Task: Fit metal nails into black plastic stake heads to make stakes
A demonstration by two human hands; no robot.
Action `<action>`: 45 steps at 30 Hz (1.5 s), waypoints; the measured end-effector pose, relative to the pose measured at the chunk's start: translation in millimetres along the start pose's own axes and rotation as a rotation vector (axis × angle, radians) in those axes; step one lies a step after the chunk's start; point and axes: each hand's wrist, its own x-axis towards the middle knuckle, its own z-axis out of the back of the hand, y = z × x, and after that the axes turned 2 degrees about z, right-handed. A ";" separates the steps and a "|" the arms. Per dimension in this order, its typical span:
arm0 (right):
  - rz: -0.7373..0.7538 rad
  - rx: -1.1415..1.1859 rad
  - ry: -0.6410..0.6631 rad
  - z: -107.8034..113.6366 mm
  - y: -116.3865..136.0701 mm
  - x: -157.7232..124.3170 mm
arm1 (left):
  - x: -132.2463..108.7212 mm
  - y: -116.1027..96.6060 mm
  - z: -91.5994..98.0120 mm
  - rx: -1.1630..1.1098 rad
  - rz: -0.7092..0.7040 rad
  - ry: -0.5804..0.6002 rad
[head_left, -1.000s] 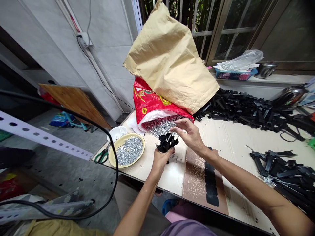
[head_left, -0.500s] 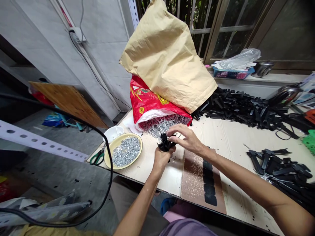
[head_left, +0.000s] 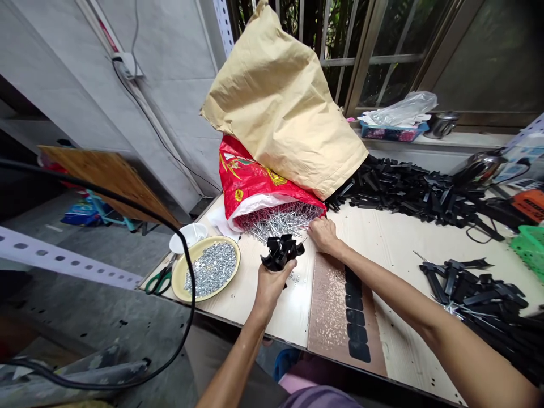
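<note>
My left hand [head_left: 272, 280] is wrapped around a bunch of black plastic parts [head_left: 280, 252] with curved, claw-like ends pointing up. It holds them over the table, in front of a red bag [head_left: 259, 181] lying on its side. Many thin silver metal rods [head_left: 280, 220] spill from the bag's white-lined mouth. My right hand [head_left: 323, 234] is closed at the right corner of that mouth. A thin sliver shows by its fingertips, but I cannot make out what they hold. Left of my left hand, a yellow dish [head_left: 235, 272] holds small silver metal pieces [head_left: 210, 266].
A tan sack [head_left: 289, 107] lies over the red bag. Green-handled scissors [head_left: 160, 281] and a white bowl [head_left: 177, 242] are beside the dish. Black parts form a long pile [head_left: 403, 187] at the back and a smaller heap [head_left: 480, 289] at right. Black pads [head_left: 357, 331] line a brown board [head_left: 317, 317].
My right hand has left the black parts and moved right, to the corner of the bag's mouth. My left hand still grips the bunch, slightly lower. The whole view has shifted a little.
</note>
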 end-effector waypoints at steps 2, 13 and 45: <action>0.008 -0.033 0.034 0.1 0.3 4.2 | 3.5 2.4 0.5 -0.004 -0.014 -0.008; 0.101 -0.120 0.092 8.1 1.5 -1.0 | -13.2 -2.1 -6.5 0.255 -0.254 -0.147; 0.833 -0.179 -0.425 172.3 35.0 -84.9 | -1.9 -22.4 -15.7 0.605 -0.271 -0.062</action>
